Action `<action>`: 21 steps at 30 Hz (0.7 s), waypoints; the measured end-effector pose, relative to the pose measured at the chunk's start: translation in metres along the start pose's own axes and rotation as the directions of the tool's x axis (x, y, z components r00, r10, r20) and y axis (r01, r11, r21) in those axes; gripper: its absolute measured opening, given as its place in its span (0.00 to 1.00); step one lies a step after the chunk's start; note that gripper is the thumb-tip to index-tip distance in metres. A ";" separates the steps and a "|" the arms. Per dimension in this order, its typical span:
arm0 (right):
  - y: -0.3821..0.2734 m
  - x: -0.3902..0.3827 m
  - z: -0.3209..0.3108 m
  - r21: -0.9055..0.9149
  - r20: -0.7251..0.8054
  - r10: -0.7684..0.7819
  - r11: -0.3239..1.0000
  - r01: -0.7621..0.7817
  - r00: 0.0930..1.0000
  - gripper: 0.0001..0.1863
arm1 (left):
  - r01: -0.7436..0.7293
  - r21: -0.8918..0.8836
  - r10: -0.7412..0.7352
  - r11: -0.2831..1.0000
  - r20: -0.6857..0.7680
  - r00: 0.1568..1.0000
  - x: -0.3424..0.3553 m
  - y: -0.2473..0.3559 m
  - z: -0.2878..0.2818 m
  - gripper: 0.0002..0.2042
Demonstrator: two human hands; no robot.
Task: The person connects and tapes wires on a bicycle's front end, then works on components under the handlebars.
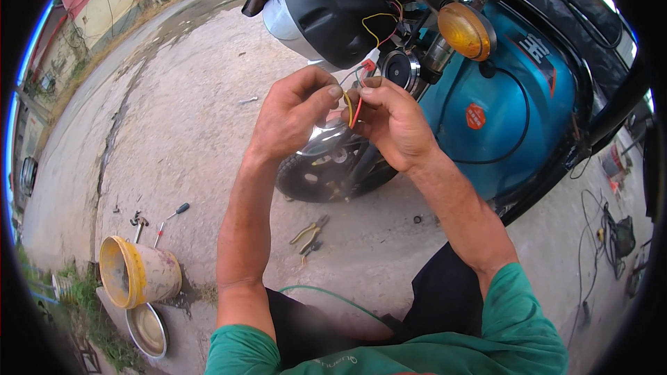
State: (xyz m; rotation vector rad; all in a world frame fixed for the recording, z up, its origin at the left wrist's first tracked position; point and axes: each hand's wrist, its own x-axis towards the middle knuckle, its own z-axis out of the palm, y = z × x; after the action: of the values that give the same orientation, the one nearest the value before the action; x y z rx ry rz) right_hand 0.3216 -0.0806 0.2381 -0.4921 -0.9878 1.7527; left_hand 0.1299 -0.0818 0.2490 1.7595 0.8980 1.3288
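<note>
Thin electrical wires hang from the front of a blue motorcycle, and both my hands are at them. My left hand (292,112) is closed, thumb against forefinger, at the yellow wire (349,105). Close beside it, my right hand (401,125) pinches the red wire (358,112) between thumb and fingers. Just above the fingertips are a red connector (368,65) and a white connector (372,55). More wires run up behind the black headlight housing (340,17). The curled fingers partly hide the wire ends.
The blue body (511,107) and orange turn signal (464,31) stand to the right, above the front wheel (316,177). Pliers (306,232), a screwdriver (179,210) and a hammer (140,222) lie on the concrete. A yellow bucket (156,271) lies tipped by a round metal pan (164,333).
</note>
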 end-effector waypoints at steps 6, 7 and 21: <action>0.001 0.001 -0.003 -0.107 0.067 -0.035 0.993 0.042 0.997 0.11 | 0.004 0.003 -0.004 1.000 0.012 1.000 -0.001 0.001 0.004 0.09; 0.001 0.002 -0.006 -0.107 0.066 -0.035 0.993 0.042 0.997 0.11 | -0.001 0.003 0.001 1.000 0.032 0.999 -0.002 0.000 0.004 0.09; -0.008 0.003 -0.004 -0.211 0.113 0.056 0.977 -0.031 0.992 0.14 | 0.184 -0.043 -0.176 0.982 0.149 0.973 -0.005 0.008 -0.009 0.09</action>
State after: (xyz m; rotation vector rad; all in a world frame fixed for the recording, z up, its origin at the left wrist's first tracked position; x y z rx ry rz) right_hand 0.3277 -0.0749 0.2431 -0.5507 -1.2623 1.7421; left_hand 0.1205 -0.0890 0.2558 1.6652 0.9065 1.0851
